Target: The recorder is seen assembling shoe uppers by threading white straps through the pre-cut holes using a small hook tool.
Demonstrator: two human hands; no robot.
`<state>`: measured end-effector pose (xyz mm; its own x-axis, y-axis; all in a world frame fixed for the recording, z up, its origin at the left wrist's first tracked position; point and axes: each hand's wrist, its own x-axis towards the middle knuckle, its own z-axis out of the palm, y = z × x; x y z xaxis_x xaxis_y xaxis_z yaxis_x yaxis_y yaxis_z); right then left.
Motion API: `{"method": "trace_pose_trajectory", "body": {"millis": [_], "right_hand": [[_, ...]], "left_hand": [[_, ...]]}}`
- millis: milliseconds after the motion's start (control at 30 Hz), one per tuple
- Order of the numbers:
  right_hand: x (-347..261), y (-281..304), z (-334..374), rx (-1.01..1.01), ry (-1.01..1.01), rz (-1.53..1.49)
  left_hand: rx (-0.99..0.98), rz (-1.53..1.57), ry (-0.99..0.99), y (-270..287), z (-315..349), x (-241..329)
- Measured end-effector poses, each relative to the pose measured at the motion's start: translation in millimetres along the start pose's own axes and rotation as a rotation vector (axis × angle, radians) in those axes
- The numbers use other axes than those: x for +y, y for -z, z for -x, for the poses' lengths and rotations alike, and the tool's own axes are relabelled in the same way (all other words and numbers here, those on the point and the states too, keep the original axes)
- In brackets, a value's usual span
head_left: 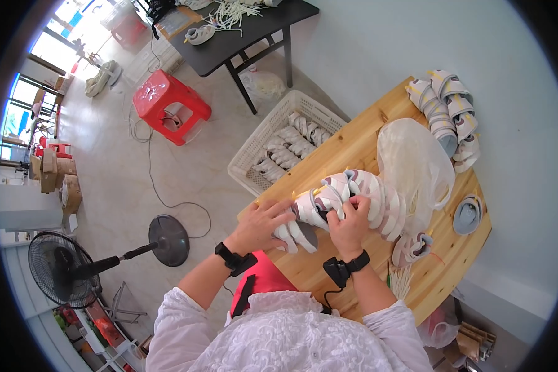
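In the centre of the frame, a row of pale shoe uppers (332, 197) lies across the wooden table (443, 273), the left hand (260, 226) resting on its left end with loosely spread fingers, while the right hand (350, 230) bends its fingers in at the middle of the row, whether pinching an upper I cannot tell. A translucent bag (415, 161) sits just right of the row, and 2 nested columns of uppers (437, 118) lie at upper right.
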<state>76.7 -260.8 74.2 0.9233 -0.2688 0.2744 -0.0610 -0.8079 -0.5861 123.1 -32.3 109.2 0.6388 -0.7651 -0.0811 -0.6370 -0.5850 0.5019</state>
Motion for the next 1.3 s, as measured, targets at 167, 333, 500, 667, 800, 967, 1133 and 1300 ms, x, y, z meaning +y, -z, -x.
{"method": "trace_pose_trajectory", "body": {"millis": [167,333,500,667,800,967,1133,1300], "right_hand": [[2.6,-2.9,-2.1,0.056,0.040,0.042],[12.0,18.8,-6.6,-0.326,0.146,-0.024],[18.6,28.4,-11.2,-0.478,0.305,-0.177],[8.9,42.3,-10.2,-0.509,0.147,-0.081],[21.3,75.6,-20.1,-0.138,0.070,-0.066],[84.4,85.6,-29.1,0.117,-0.266,0.205],[66.1,85.9,-57.0,-0.106,-0.367,0.026],[43.4,76.8,-64.6,-0.216,-0.330,0.231]], "left_hand": [[0.006,-0.027,0.005,2.1,0.6,3.7],[-0.002,-0.032,0.030,0.6,-3.0,4.5],[0.016,-0.035,0.010,-2.9,-12.8,9.3],[-0.103,-0.117,0.022,1.0,-23.5,15.1],[-0.110,-0.140,0.049,3.7,-19.3,14.8],[-0.074,-0.145,0.025,4.1,-23.9,18.8],[-0.096,-0.152,0.048,3.5,-20.5,16.9],[-0.088,-0.143,0.042,4.5,-20.2,17.6]]}}
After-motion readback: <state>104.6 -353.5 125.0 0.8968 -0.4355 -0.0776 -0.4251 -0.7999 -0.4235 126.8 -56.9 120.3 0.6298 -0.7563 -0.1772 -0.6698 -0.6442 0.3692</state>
